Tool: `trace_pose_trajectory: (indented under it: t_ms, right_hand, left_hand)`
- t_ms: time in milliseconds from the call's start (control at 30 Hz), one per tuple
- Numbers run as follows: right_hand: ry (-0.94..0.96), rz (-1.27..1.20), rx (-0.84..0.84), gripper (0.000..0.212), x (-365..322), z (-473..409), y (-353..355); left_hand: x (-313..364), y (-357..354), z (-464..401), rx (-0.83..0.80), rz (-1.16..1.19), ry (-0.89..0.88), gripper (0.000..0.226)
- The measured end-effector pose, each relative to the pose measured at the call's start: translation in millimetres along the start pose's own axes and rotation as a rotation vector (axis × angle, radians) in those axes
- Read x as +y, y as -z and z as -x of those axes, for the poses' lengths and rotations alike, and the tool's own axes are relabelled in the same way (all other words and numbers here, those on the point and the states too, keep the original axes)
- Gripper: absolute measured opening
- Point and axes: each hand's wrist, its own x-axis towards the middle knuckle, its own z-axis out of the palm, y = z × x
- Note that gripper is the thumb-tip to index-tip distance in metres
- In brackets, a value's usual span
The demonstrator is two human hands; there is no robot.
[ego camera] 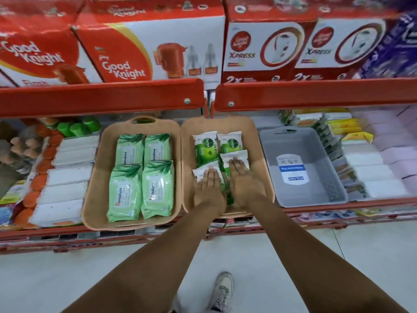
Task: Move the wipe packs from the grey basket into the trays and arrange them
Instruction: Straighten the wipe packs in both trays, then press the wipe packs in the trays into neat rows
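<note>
Grey basket [334,177]: on the shelf, right of both trays; no packs left inside, only a label.
Left tray [94,177]: four pale green packs [130,175], two rows, lying flat.
Right tray [262,168]: Dettol packs [230,142], two at the back, two nearer under the hands.
Left hand [208,185]: spread flat, pressing a near pack.
Right hand [244,180]: spread flat on the neighbouring pack.
Handling, judged: light, soft, slippery film; slide by flat palm, or lift by the side edges.
</note>
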Motion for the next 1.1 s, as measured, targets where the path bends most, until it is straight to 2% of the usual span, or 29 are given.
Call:
trace_pose_trajectory:
  t_ms: [200,500,600,767,867,967,1100]
  right_hand:
    - [-0.034,-0.024,-0.125,0.056,-2.9,20.4,0.9]
    - [-0.06,0.032,-0.265,0.058,-9.2,16.4,12.3]
    - [-0.089,0.0,-0.251,0.056,-14.2,20.2,17.0]
    - [0.006,-0.223,0.203,0.037,-63.4,36.7,27.0]
    - [0.141,-0.32,0.253,0.034,-115.4,37.2,23.4]
    - [0.21,-0.326,0.19,0.049,-158.6,25.2,8.7]
    - [0.213,-0.217,0.067,0.056,-193.9,7.0,-10.0]
  left_hand:
    - [-17.2,8.3,7.2,-0.069,-0.004,-0.138,0.073]
    - [-25.0,23.8,6.2,-0.189,-0.054,-0.193,0.077]
    - [-28.2,27.8,13.0,-0.095,-0.019,-0.204,0.068]
    - [-62.0,42.5,61.2,0.337,0.175,-0.219,0.057]
    - [-112.5,47.1,80.5,0.496,0.261,-0.064,0.054]
    - [-163.6,49.4,82.9,0.439,0.237,0.094,0.055]
    - [-197.8,49.0,76.8,0.294,0.096,0.092,0.06]
